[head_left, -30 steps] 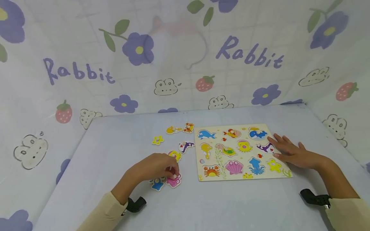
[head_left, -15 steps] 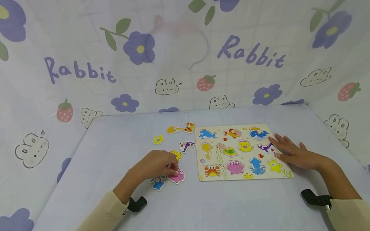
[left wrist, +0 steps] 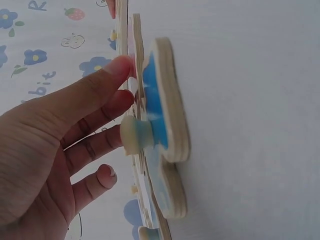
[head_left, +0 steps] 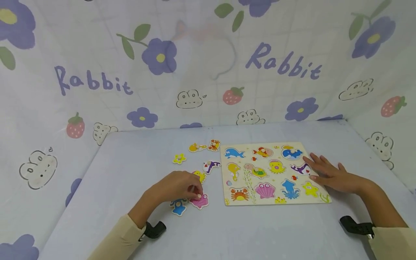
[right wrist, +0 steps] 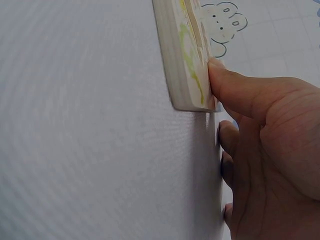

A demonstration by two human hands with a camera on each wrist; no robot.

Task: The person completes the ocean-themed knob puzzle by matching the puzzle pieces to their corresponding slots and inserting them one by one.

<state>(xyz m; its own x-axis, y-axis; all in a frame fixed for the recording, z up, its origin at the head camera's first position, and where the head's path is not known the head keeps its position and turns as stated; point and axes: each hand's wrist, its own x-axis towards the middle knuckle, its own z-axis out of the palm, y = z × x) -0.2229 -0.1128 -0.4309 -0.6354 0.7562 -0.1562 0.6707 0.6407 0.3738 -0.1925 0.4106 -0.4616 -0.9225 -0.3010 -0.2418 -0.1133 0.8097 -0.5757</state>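
Left of the board, my left hand [head_left: 180, 186] pinches the knob of the pink shell piece [head_left: 200, 202], which lies on the table. In the left wrist view, my left hand [left wrist: 75, 125] has thumb and forefinger together behind a blue piece [left wrist: 159, 110] with a pale knob. My right hand [head_left: 341, 177] rests with spread fingers on the right edge of the wooden puzzle board [head_left: 240, 180]. The right wrist view shows my right hand [right wrist: 270, 135] with its thumb on the board's corner [right wrist: 175, 75].
Around my left hand lie a blue piece [head_left: 178, 208], a yellow octopus piece [head_left: 199, 176], a purple shark piece [head_left: 211, 166] and a yellow star piece [head_left: 179, 158]. Farther back are an orange-yellow piece [head_left: 197, 147] and a crab piece [head_left: 213, 145]. A patterned curtain [head_left: 201, 76] hangs behind the table.
The pink shell piece has shifted slightly to the right, away from the blue piece, with my left fingers on it. My right hand stays on the board's edge.
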